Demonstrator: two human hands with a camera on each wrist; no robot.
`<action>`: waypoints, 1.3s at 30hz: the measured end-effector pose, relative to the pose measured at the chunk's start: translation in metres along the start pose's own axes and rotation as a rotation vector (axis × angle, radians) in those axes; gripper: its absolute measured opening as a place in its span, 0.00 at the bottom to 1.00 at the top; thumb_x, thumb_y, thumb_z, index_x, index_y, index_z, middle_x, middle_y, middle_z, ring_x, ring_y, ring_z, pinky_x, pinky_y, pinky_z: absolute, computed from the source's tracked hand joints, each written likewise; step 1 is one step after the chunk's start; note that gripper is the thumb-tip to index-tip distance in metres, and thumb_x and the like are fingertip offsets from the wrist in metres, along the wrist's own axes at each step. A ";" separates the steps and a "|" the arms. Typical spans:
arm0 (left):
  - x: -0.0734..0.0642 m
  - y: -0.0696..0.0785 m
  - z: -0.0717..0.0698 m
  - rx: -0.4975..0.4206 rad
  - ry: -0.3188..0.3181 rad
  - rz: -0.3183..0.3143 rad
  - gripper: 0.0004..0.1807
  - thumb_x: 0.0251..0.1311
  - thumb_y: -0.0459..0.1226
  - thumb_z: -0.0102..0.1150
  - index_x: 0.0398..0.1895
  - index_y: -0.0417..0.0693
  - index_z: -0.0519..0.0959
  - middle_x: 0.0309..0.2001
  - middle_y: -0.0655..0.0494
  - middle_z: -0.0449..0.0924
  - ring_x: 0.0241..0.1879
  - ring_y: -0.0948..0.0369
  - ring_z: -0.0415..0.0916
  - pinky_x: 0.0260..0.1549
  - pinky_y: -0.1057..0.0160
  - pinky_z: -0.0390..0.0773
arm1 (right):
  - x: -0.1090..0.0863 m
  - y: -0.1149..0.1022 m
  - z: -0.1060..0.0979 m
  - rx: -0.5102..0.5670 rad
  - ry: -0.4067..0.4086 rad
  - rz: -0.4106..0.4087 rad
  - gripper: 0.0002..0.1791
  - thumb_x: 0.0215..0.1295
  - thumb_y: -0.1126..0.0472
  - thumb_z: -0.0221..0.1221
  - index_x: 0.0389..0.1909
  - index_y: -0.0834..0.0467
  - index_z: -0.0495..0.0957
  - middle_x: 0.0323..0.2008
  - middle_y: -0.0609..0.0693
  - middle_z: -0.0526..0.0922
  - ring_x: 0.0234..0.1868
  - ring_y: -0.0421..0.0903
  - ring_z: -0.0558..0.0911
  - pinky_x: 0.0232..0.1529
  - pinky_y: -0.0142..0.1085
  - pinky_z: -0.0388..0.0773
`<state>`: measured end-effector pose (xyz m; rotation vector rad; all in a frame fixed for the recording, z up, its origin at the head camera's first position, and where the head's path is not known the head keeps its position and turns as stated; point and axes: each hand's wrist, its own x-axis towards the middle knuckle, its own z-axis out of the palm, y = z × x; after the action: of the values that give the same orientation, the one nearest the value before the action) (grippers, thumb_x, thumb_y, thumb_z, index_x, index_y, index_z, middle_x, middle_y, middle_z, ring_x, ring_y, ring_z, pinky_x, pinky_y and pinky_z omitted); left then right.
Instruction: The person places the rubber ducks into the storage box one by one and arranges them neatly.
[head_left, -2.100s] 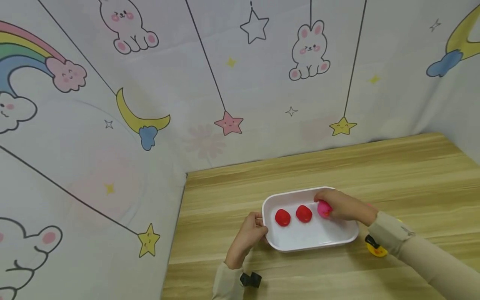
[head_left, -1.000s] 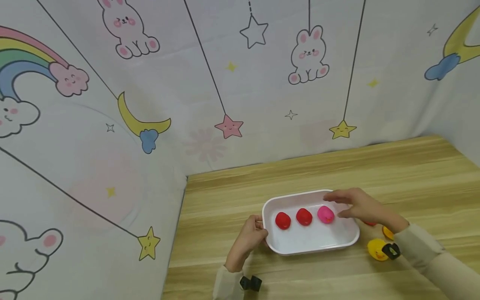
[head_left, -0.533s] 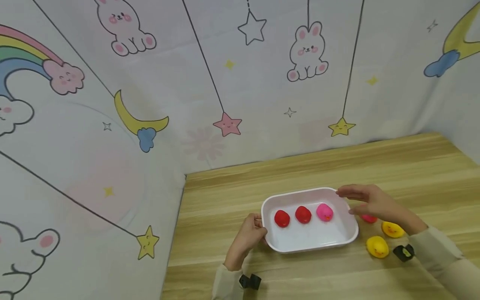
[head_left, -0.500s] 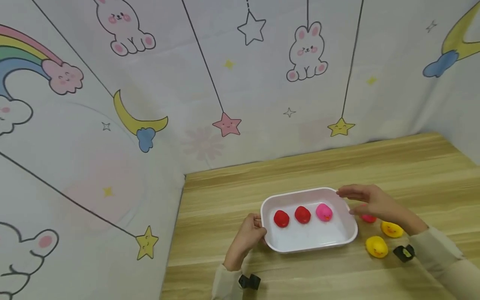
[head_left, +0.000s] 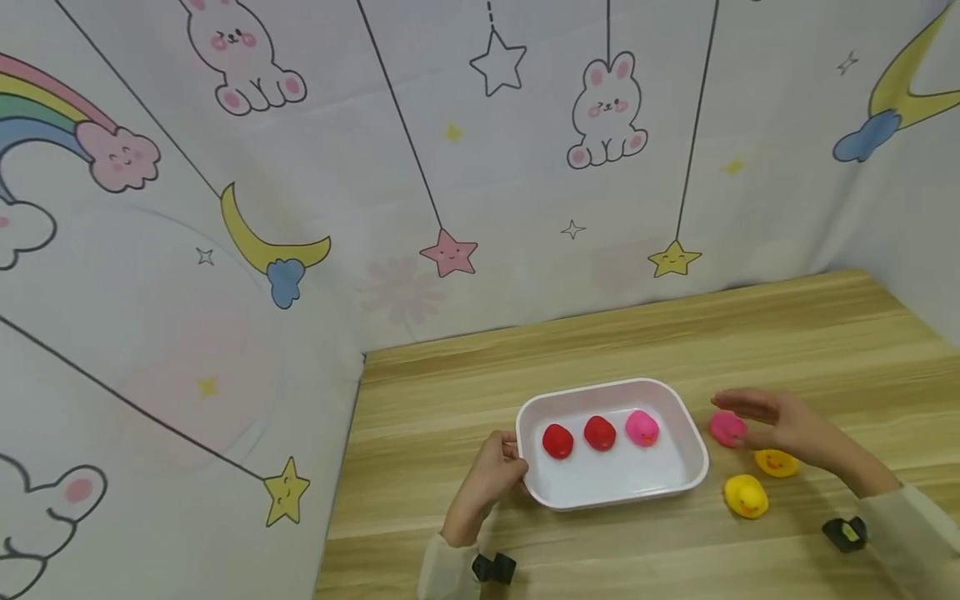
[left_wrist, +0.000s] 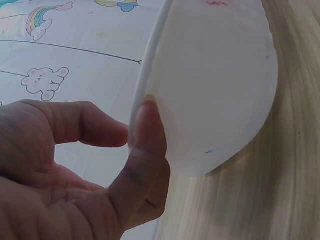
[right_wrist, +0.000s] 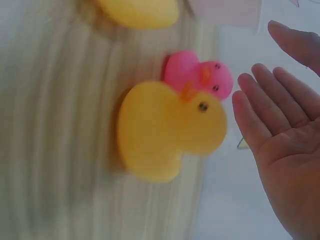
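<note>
My left hand (head_left: 489,475) pinches the left rim of a white plastic tray (head_left: 611,492); the left wrist view has its thumb and fingers (left_wrist: 149,125) on either side of the rim. In the tray, two red rounded toys (head_left: 558,442) and a pink rubber duck (head_left: 642,428) sit in a row. Right of the tray, my right hand (head_left: 798,429) hovers with parted fingers over a second pink rubber duck (head_left: 726,428), holding nothing. Beside that duck, the right wrist view shows a yellow rubber duck (right_wrist: 150,132) close by, and the hand's palm and fingers spread.
Another yellow rubber duck (head_left: 746,497) sits nearer the front, off the tray's right end. The wood-grain table (head_left: 420,417) meets a cloth backdrop (head_left: 525,275) printed with rabbits and stars. Black camera mounts (head_left: 493,568) sit at both wrists.
My right hand has let go of the pink duck inside the tray, lifted out and moved right over the ducks on the table. My left hand has stayed on the rim.
</note>
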<state>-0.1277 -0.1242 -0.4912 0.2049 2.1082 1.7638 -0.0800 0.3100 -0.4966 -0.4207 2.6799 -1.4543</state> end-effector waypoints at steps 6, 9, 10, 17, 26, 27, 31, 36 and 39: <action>-0.001 0.002 0.000 -0.009 0.003 -0.013 0.27 0.47 0.20 0.49 0.55 0.19 0.64 0.32 0.47 0.71 0.24 0.61 0.70 0.17 0.66 0.82 | -0.022 0.017 -0.005 0.057 0.051 -0.045 0.32 0.53 0.73 0.71 0.60 0.75 0.72 0.56 0.30 0.79 0.55 0.23 0.73 0.51 0.18 0.75; 0.000 0.002 0.000 -0.011 -0.001 -0.012 0.27 0.47 0.21 0.50 0.55 0.19 0.64 0.32 0.48 0.71 0.25 0.61 0.71 0.17 0.65 0.83 | -0.030 0.021 -0.008 0.038 0.077 -0.033 0.33 0.52 0.72 0.72 0.60 0.74 0.73 0.55 0.28 0.78 0.55 0.23 0.73 0.51 0.16 0.74; -0.001 0.002 0.000 -0.014 -0.004 -0.011 0.27 0.47 0.20 0.50 0.56 0.18 0.64 0.32 0.48 0.71 0.25 0.61 0.71 0.18 0.64 0.83 | -0.032 0.021 -0.009 0.037 0.084 -0.024 0.34 0.52 0.72 0.72 0.60 0.74 0.72 0.55 0.27 0.77 0.55 0.23 0.73 0.51 0.16 0.75; -0.001 0.004 -0.001 -0.022 -0.013 -0.020 0.29 0.47 0.20 0.49 0.57 0.18 0.62 0.32 0.47 0.71 0.24 0.60 0.72 0.17 0.65 0.83 | -0.042 0.027 -0.009 0.033 0.113 0.021 0.35 0.50 0.72 0.73 0.61 0.75 0.72 0.55 0.26 0.77 0.54 0.22 0.74 0.49 0.15 0.74; 0.000 0.002 -0.001 -0.015 -0.008 -0.025 0.29 0.48 0.21 0.50 0.57 0.18 0.63 0.33 0.46 0.71 0.24 0.59 0.72 0.18 0.65 0.84 | -0.046 0.038 -0.007 -0.043 0.112 -0.031 0.39 0.42 0.72 0.75 0.59 0.76 0.73 0.56 0.24 0.74 0.54 0.20 0.72 0.51 0.12 0.68; 0.000 0.002 -0.001 -0.013 -0.007 -0.026 0.29 0.48 0.21 0.50 0.57 0.18 0.63 0.33 0.46 0.71 0.25 0.59 0.72 0.18 0.64 0.84 | -0.046 0.039 -0.007 -0.063 0.112 -0.036 0.40 0.41 0.71 0.76 0.59 0.75 0.73 0.56 0.24 0.74 0.54 0.20 0.72 0.51 0.11 0.68; 0.000 0.002 -0.001 -0.015 -0.004 -0.028 0.28 0.48 0.21 0.50 0.56 0.19 0.64 0.33 0.46 0.71 0.24 0.60 0.72 0.19 0.63 0.84 | -0.045 0.044 -0.006 -0.109 0.107 -0.037 0.42 0.38 0.71 0.77 0.59 0.75 0.73 0.55 0.23 0.73 0.52 0.22 0.74 0.50 0.12 0.68; 0.000 0.001 0.000 -0.016 -0.003 -0.027 0.27 0.48 0.21 0.50 0.56 0.19 0.64 0.32 0.46 0.72 0.23 0.60 0.72 0.18 0.62 0.85 | -0.046 0.048 -0.005 -0.130 0.125 -0.062 0.43 0.36 0.72 0.77 0.59 0.74 0.73 0.54 0.24 0.75 0.49 0.27 0.77 0.47 0.14 0.70; 0.000 0.002 0.000 -0.018 -0.005 -0.026 0.28 0.48 0.21 0.50 0.56 0.19 0.64 0.33 0.44 0.72 0.23 0.60 0.72 0.19 0.61 0.85 | -0.045 0.048 -0.004 -0.152 0.147 -0.073 0.43 0.35 0.71 0.78 0.59 0.73 0.74 0.53 0.24 0.75 0.48 0.26 0.77 0.46 0.13 0.70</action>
<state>-0.1281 -0.1242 -0.4895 0.1760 2.0810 1.7649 -0.0479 0.3503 -0.5377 -0.4412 2.9339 -1.3539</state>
